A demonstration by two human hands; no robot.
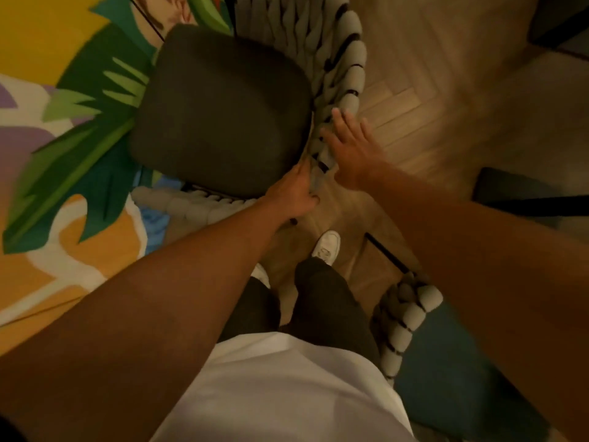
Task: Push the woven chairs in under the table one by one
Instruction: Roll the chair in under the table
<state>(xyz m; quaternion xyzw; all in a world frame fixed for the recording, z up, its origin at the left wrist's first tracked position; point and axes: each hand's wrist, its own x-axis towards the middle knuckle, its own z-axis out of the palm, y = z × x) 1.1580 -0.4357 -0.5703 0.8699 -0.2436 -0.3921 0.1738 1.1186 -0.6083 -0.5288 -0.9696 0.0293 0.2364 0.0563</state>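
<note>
A woven chair (347, 68) with thick grey rope weave and a dark seat cushion (223, 122) stands directly below me, seen from above. My left hand (294, 194) grips the chair's woven back rim at its lower right corner. My right hand (349, 148) lies flat with fingers spread against the outer side of the same woven back, a little further along the rim. A second woven chair (406, 317) with a teal cushion shows at the lower right, partly hidden by my right arm. No table top is clearly visible.
A bright rug (63, 154) with green leaves, yellow and purple shapes lies under the chair on the left. Herringbone wood floor (446, 100) spreads to the right. My white shoe (326, 248) stands just behind the chair. Dark furniture pieces (526, 199) sit at the right edge.
</note>
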